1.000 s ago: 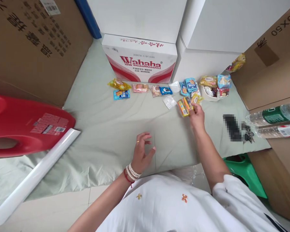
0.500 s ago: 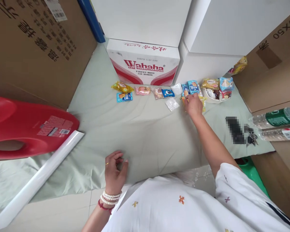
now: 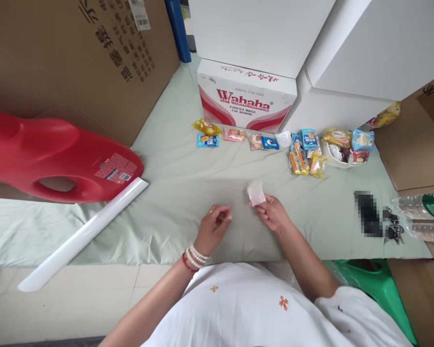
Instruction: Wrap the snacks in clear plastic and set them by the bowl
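My right hand pinches a small clear plastic packet just above the pale green cloth. My left hand hovers a short way to its left, fingers curled loosely with nothing in them, a ring on one finger and bead bracelets at the wrist. Further back lies a row of snack packets: a yellow one, a blue one, a pink one and a yellow-orange bar. A small white bowl at the right end holds more packets.
A Wahaha water carton and white boxes stand behind the row. A red plastic stool and a white roll lie left. Brown cartons flank both sides. A dark blurred object, keys, bottles and a green stool sit right.
My right hand left the yellow-orange bar by the row, picked up the clear packet and drew it back toward me. My left hand shifted toward it. The view moved right.
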### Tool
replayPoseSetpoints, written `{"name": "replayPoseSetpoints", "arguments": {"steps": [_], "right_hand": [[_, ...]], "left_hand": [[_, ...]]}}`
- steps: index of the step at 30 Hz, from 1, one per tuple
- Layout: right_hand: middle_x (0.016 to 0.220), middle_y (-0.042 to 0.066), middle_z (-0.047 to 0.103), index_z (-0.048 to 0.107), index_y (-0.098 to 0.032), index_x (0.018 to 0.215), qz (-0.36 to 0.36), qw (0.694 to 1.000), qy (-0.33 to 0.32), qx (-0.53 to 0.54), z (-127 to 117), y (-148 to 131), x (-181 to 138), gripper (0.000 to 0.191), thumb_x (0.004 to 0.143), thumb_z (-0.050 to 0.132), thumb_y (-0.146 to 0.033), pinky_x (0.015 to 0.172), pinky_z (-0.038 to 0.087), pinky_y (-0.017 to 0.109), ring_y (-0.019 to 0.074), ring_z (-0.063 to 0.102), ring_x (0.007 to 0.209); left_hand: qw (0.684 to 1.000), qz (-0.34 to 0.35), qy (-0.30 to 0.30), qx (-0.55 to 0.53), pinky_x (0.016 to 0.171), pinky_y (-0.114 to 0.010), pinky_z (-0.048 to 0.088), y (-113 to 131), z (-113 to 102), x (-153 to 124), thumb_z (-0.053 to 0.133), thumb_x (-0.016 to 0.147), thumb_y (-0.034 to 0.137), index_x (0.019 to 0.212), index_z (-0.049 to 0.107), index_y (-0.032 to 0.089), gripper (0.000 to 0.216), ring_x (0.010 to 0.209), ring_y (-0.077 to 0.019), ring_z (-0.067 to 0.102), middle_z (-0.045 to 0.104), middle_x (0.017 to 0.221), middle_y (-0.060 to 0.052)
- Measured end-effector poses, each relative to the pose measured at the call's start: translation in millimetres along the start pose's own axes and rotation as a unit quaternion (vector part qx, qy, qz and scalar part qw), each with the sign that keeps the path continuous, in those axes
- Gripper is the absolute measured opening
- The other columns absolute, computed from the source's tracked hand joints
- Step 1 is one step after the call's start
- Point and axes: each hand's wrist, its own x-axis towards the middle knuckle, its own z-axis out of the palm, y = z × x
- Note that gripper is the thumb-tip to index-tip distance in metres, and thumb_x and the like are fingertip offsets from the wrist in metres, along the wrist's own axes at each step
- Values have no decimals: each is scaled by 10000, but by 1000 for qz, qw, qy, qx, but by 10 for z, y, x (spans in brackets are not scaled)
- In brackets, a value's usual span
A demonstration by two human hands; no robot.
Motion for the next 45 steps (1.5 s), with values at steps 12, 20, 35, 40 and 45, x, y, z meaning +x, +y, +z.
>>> {"name": "replayPoseSetpoints", "arguments": {"steps": [12, 20, 35, 40, 45], "right_hand": [[643, -67, 531, 572, -208, 780, 53, 998, 5, -21, -216, 60, -363, 335, 665, 794, -430, 372, 120, 198, 38, 282, 434], [596, -78, 474, 547, -218, 751, 26, 996, -49, -65, -28, 98, -333, 419, 723, 809, -544, 399, 162, 199, 43, 300, 434], [583, -76, 478, 530, -223, 730, 35, 997, 66, 2, -122, -9, -490, 286, 690, 737, -416, 405, 88, 213, 45, 236, 425], [646, -55, 495, 519, -228, 717, -49, 993, 105, -33, -62, 71, -461, 288, 750, 707, -443, 432, 175, 220, 65, 288, 470], [786, 0, 580, 623, -234, 861, -50, 993, 82, -63, -43, 47, -470, 475, 814, 652, -706, 421, 210, 232, 96, 360, 525]], "left_hand": [[998, 55, -9, 40, 661, -275, 440, 65, 323, 325, 603, 942, 358, 849, 675, 200, 197, 684, -144, 548, 608, 773, -8], [998, 41, -47, 8, 680, -272, 437, 195, 481, 216, 624, 929, 392, 902, 719, 209, 208, 684, -142, 552, 636, 759, -3], [983, -83, -64, -154, 616, -245, 401, 201, 511, 221, 723, 804, 513, 764, 658, 178, 344, 624, -118, 487, 601, 658, 26], [971, -106, 9, -214, 593, -240, 370, 145, 405, 237, 686, 826, 459, 734, 572, 196, 301, 600, -107, 431, 522, 638, 46], [1000, 4, 16, -25, 660, -273, 404, 141, 301, 185, 598, 882, 340, 793, 645, 208, 166, 663, -142, 496, 584, 722, 8]]}}
